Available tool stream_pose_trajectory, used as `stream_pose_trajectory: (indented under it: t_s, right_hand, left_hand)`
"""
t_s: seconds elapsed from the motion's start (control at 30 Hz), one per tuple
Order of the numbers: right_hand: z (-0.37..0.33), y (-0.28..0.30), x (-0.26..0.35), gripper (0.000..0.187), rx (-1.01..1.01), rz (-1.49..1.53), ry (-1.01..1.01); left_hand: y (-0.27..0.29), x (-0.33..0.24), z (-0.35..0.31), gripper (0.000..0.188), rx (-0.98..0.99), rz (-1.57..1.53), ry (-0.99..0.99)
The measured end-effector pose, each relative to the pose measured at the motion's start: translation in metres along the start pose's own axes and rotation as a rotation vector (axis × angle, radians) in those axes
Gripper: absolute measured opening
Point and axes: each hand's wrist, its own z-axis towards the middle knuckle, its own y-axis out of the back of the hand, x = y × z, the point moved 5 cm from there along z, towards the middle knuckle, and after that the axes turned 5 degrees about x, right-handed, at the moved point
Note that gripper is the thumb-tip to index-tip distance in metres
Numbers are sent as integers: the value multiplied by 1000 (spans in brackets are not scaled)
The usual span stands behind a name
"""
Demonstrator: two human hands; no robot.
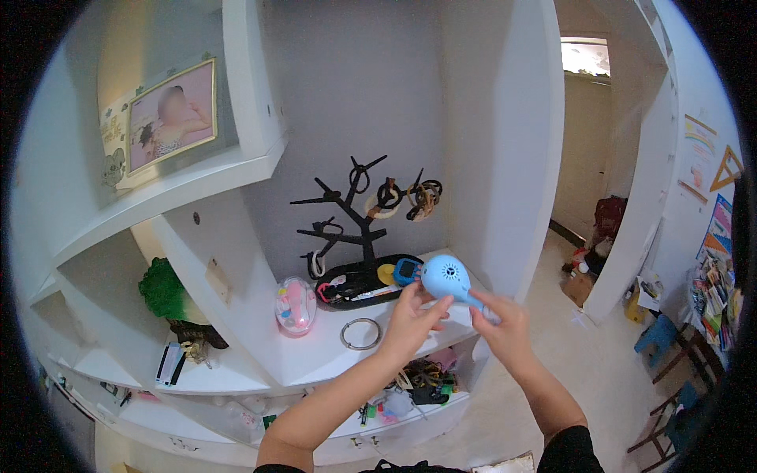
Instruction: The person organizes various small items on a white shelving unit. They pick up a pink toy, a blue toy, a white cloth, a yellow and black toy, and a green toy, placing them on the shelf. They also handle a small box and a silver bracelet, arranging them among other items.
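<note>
A light blue handheld fan (445,276) with a round vented head is held up in front of the shelf. My right hand (502,327) is closed round its handle. Fingers of my left hand (415,322) are bent against the lower left of the fan's head, pinching its edge. Just behind the fan, a black tree-shaped jewellery stand (365,229) carries bracelets and hair ties on its branches. In its oval base tray (335,303) lie a blue child's watch (406,272) and small items. A silver bangle (360,334) rests on the white shelf, left of my left hand.
A clear and pink rounded case (296,307) stands left of the tray. Below, an open compartment holds a jumble of small things (426,382). To the left are a framed photo (172,118) and a green cabbage ornament (169,290). Small stools (656,337) stand at the right.
</note>
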Motion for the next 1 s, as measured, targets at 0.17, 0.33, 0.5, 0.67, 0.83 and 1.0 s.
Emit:
stream_pose_trajectory:
  t_s: [0.17, 0.33, 0.5, 0.67, 0.83, 1.0]
  right_hand:
    - [30, -3, -19, 29, -12, -174, -71]
    - [51, -29, -62, 30, 46, -256, -152]
    - [69, -58, -87, 31, 211, -362, -312]
    - [76, -62, -89, 34, 275, -346, -424]
    - [81, -66, -93, 33, 345, -570, -327]
    - [86, -75, -91, 32, 444, -703, -329]
  left_hand:
    - [24, -23, -10, 49, -107, 85, -94]
    - [56, -30, -35, 36, -179, 156, -103]
    - [76, -38, -66, 30, -270, 155, -108]
    - [93, -33, -81, 26, -297, 184, -119]
    - [96, -31, -88, 26, -303, 167, -86]
    - [101, -29, -95, 25, -312, 161, -80]
